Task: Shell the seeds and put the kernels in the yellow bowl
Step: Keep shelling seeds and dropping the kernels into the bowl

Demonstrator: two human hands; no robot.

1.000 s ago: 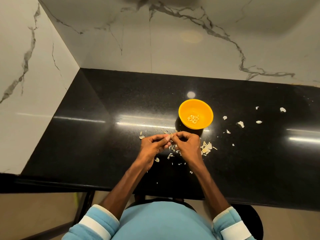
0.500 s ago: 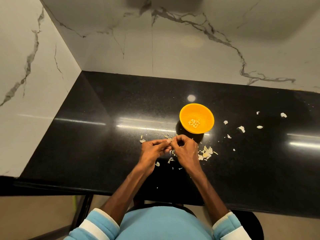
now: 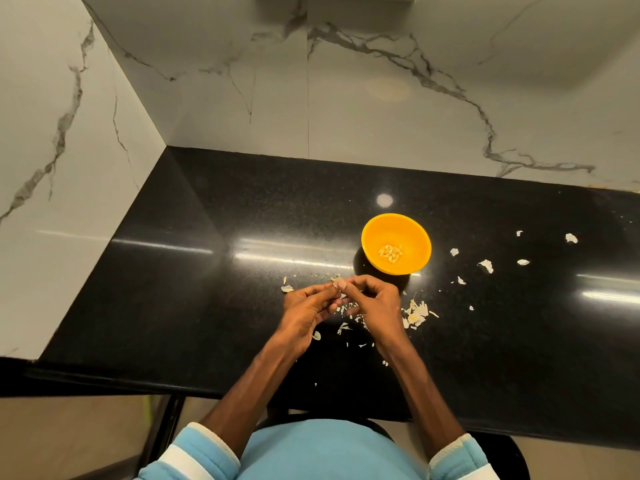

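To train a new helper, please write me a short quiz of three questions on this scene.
1. True or false: the yellow bowl is empty.
2. The biggest heap of shell pieces lies: A) in the bowl; B) on the counter beside the right hand; C) on the floor.
3. What do the left hand and the right hand pinch together?
Key: 1 false, kernels lie in it; 2 B; 3 a seed.
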